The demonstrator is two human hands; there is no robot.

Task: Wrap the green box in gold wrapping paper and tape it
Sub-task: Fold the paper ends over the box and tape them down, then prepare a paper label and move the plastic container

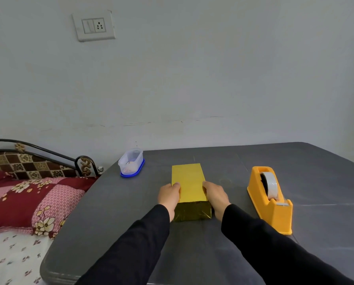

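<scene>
Nearest the lens, low in the frame, my two black sleeves ran up toward the centre, where both hands met the gold-foil-wrapped rectangular box on the dark grey tabletop. The box lay flat at the middle of the picture, long axis pointing away from me, its near end face showing folded, creased foil. My left hand held the box's left long edge, fingers curled over the top rim; my right hand did the same on the right long edge. So both hands were closed on the box, clasping it between them.

I judged the parcel light and stiff, a rigid carton under thin paper. The foil looked slick and easily dented or torn, so I reckoned the flat long sides were the place to hold, with even pressure from both sides and away from the folded near end, where a flap might lift. No green showed anywhere, and I took the wrapping to be nearly or fully done.

To the right of centre, near my right forearm, stood the orange plastic tape dispenser with its pale roll. Farther off, left of centre at the table's back edge, sat a clear plastic tub on a blue lid. At the left edge lay a patterned red and pink pillow.
</scene>
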